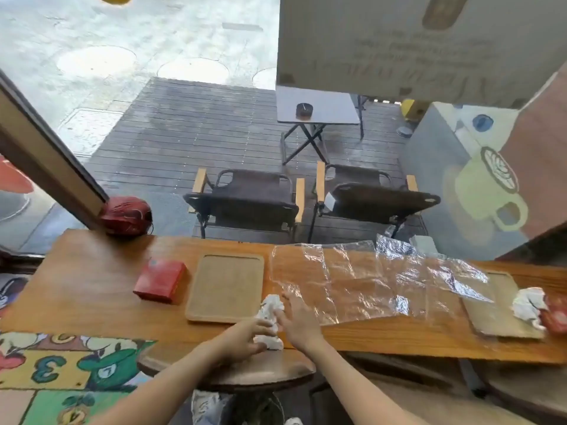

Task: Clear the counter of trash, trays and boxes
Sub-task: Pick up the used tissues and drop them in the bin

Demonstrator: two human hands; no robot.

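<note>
A crumpled white paper napkin (270,314) lies at the near edge of the wooden counter (92,296). My left hand (245,335) is closed on its lower part. My right hand (296,320) touches its right side with fingers spread. Left of the napkin lies an empty wooden tray (225,286), and further left a red box (160,280). A large clear plastic sheet (352,277) with foil scraps (395,250) covers the counter to the right. A second tray (497,305) at far right carries a crumpled napkin (527,306) and a red item (555,315).
A red helmet-like object (127,214) sits at the counter's back left corner against the window frame. A round wooden stool (227,372) stands under my arms. Beyond the glass are two folding chairs (245,197) and a small table (316,105).
</note>
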